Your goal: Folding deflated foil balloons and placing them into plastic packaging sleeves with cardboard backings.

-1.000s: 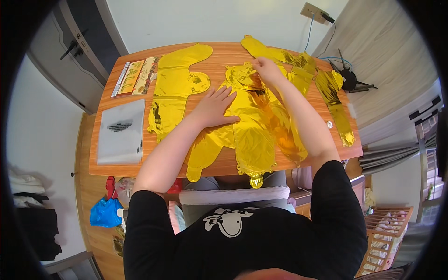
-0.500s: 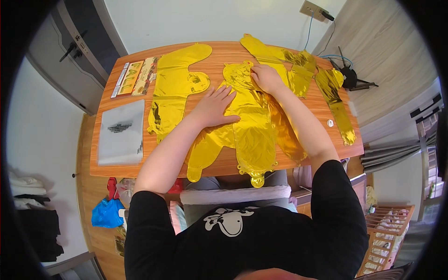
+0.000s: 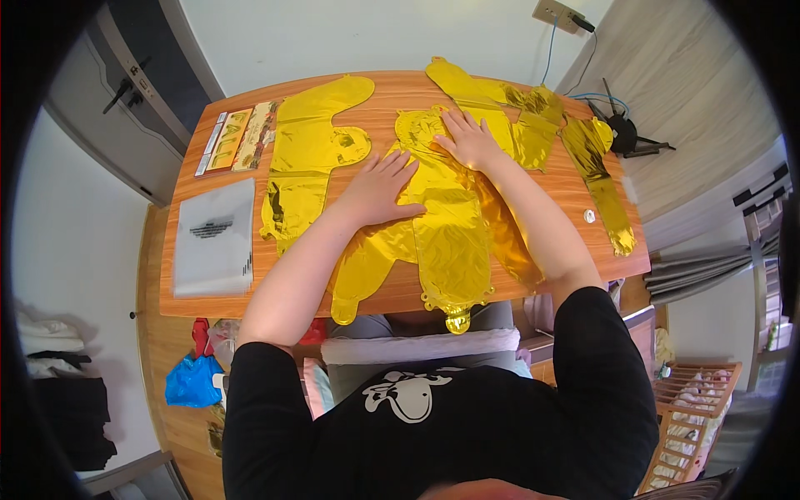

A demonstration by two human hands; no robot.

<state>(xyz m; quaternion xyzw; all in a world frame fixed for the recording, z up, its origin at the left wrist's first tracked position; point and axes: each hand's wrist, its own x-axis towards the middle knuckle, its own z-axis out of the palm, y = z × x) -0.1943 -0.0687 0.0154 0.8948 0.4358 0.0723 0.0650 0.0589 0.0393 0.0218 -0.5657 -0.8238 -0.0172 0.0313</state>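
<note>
Flat gold foil balloons lie spread over a wooden table [image 3: 375,92]. My left hand [image 3: 383,190] rests palm down with spread fingers on the upper left side of the middle foil balloon [image 3: 452,242], whose tabbed end reaches over the table's near edge. Higher on the same balloon, my right hand [image 3: 468,140] lies flat, its fingers spread and pointing away from me. To the left is an F-shaped foil balloon [image 3: 304,137]. Beyond my right hand lie another foil balloon [image 3: 533,137] and a long gold strip [image 3: 598,179]. Both hands and forearms hide parts of the foil.
At the table's left are a colourful printed package [image 3: 236,140] and a translucent plastic sleeve [image 3: 214,237]. A small white round piece [image 3: 589,217] lies near the right edge. A black router-like device [image 3: 629,133] with cables stands past the right corner. A blue bag [image 3: 194,381] sits below left.
My right hand has changed from curled fingers at the balloon's upper edge to lying flat with spread fingers. My left hand stays nearly in place.
</note>
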